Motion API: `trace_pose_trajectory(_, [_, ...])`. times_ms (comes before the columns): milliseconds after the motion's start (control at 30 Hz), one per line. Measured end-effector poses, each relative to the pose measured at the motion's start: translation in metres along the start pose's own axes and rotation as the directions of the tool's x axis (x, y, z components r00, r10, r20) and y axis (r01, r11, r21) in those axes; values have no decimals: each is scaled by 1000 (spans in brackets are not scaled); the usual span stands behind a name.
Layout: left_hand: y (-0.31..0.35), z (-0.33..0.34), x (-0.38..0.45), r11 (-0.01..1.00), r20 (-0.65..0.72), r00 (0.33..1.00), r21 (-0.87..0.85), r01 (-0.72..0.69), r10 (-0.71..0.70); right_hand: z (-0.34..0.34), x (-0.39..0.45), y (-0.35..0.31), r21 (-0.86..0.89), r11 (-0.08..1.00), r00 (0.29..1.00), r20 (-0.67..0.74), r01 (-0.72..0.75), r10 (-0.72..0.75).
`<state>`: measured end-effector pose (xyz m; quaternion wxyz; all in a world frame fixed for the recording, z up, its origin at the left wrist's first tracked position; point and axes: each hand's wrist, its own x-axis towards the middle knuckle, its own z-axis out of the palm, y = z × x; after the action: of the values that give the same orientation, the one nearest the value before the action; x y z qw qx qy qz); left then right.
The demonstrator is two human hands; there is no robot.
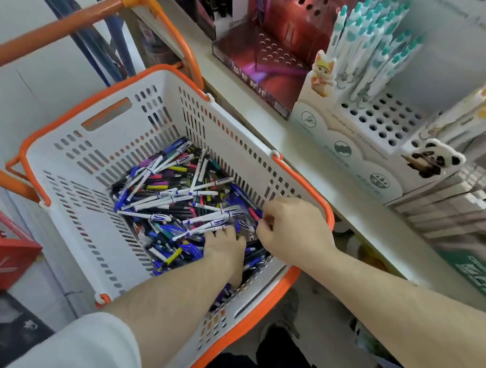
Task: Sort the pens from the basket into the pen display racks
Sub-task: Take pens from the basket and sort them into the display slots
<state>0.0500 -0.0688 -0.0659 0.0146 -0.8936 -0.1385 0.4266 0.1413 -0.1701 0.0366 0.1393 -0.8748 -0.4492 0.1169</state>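
Both hands are down in the basket (128, 127), and the pile of pens (183, 202) is deep, so plenty is left; the left hand (226, 247) digs fingers-first into the heap, grip hidden, so I cannot tell what it has; the right hand (293, 228) curls, apparently pinching pens at the basket's right wall; on the shelf, the white rack (379, 121) has teal pens (370, 38) at the back but open holes in front; the red rack (288, 29) looks nearly empty; early going, I'd judge.
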Motion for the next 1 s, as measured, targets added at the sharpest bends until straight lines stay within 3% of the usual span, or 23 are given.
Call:
trace_pose_trajectory(200, [-10,17,-14,999,-42,999,-2,-33,33,-1,-5,-5,34,999,999,7,-33,33])
trace_pose_trajectory(400, [-13,22,-24,990,-130,991,141,0,18,-4,-6,-8,33,996,997,0,-83,83])
trace_pose_trajectory(600, [-51,32,-34,959,-51,998,-282,17,-33,-4,-4,-12,-2,991,991,28,-131,131])
trace_pose_trajectory(733, [-64,22,-33,894,-29,999,-448,9,-25,-8,-3,-15,-21,990,990,28,-139,140])
trace_pose_trajectory(833, [-69,15,-35,785,-74,996,-620,-1,-57,-9,-3,-16,-14,989,989,39,-145,145])
trace_pose_trajectory(900, [-76,7,-40,654,-114,988,-756,-21,-100,-9,-2,-16,-2,988,987,47,-155,155])
trace_pose_trajectory(967, [-84,-2,-45,459,-131,979,-887,-46,-156,-8,-2,-15,10,986,986,34,-166,166])
trace_pose_trajectory(1000, [-88,-7,-49,313,-120,975,-948,-57,-188,-8,-2,-15,19,985,985,20,-169,169])
